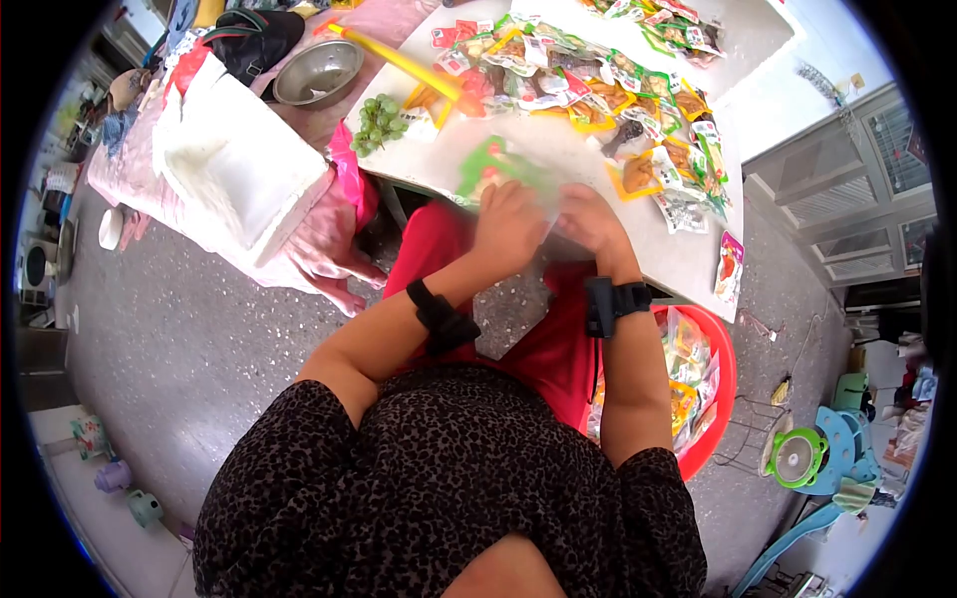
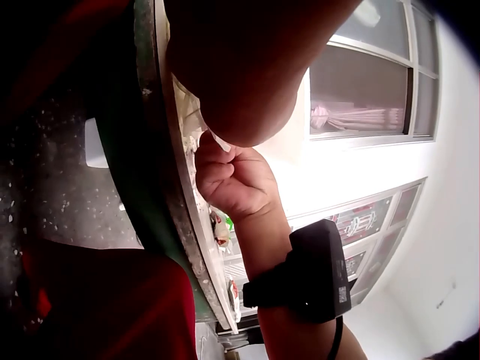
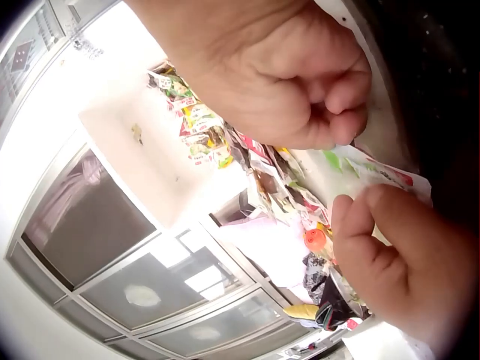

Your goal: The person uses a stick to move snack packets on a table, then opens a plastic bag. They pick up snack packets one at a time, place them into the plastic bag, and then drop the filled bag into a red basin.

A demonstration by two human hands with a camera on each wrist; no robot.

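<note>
A green-and-white plastic snack packet (image 1: 488,169), blurred in the head view, is between the two hands over the near table edge. My left hand (image 1: 508,227) pinches its near edge with curled fingers. Close beside it, my right hand (image 1: 592,217) pinches the clear film at the packet's right end. From the right wrist, the right hand (image 3: 292,82) and left hand (image 3: 401,262) face each other, with the packet (image 3: 375,171) in the space between. In the left wrist view the left hand is dark and near, partly covering the right hand (image 2: 236,180).
Many snack packets (image 1: 608,95) are heaped across the white table (image 1: 419,164). Green grapes (image 1: 379,124) and a yellow stick (image 1: 404,65) lie to the left. A white foam box (image 1: 224,169) and metal bowl (image 1: 319,74) stand further left. A red basin (image 1: 726,389) of packets is at the lower right.
</note>
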